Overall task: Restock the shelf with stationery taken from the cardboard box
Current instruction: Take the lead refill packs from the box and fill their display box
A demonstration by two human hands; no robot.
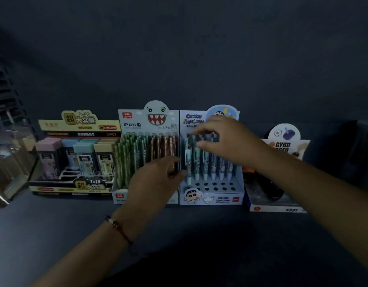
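Just beneath right hand [226, 141]: pens [208, 164].

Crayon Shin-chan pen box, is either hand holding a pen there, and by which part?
The left hand pinches the leftmost pen near its lower end. The right hand touches pen tops; a grip cannot be told.

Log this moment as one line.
stage: restocking pens | left hand: holding light-blue cartoon pen | right hand: over pen tops | target: blue-and-white Crayon Shinchan display box
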